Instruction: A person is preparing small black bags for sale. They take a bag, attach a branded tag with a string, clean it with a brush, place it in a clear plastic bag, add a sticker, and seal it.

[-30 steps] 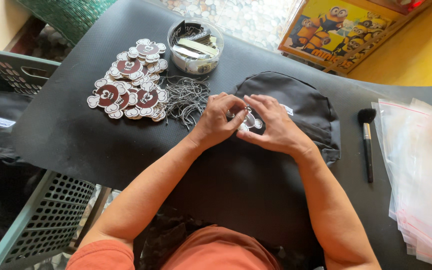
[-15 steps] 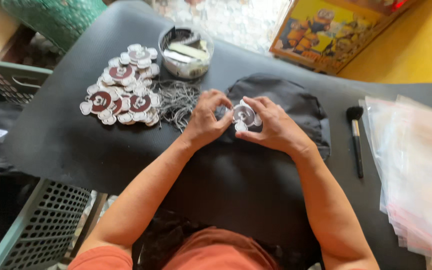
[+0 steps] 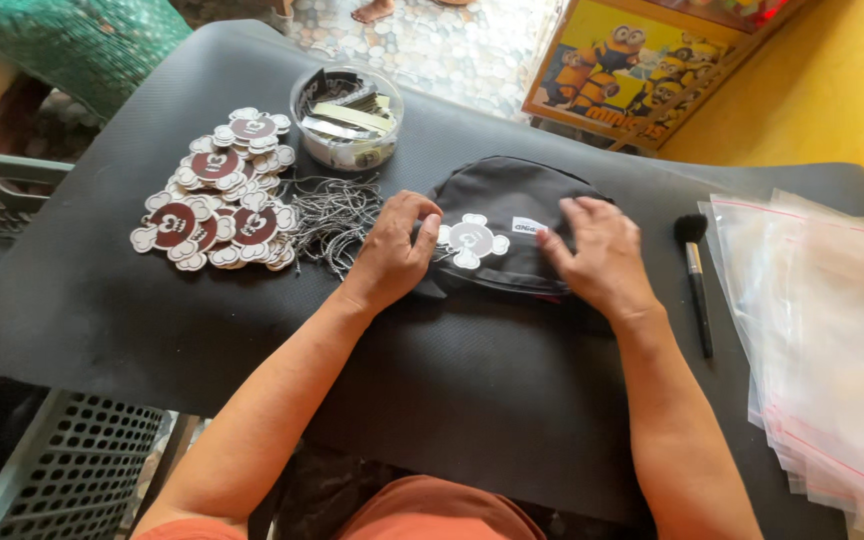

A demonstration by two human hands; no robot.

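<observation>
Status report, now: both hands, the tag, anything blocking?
Left hand and right hand flat on black pouch. Tag lying on pouch between them. Nothing blocking.

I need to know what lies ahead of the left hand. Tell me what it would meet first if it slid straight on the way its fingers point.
The left hand points up and to the right across the black pouch. First in that line is probably the white bear-shaped tag, which lies just past its fingertips; whether they already touch is unclear.

Black pouch [image 3: 512, 215], white bear-shaped tag [image 3: 472, 240], maroon-and-white tags [image 3: 214, 205], black mat [image 3: 472, 380], yellow cartoon box [image 3: 642, 65]
</observation>
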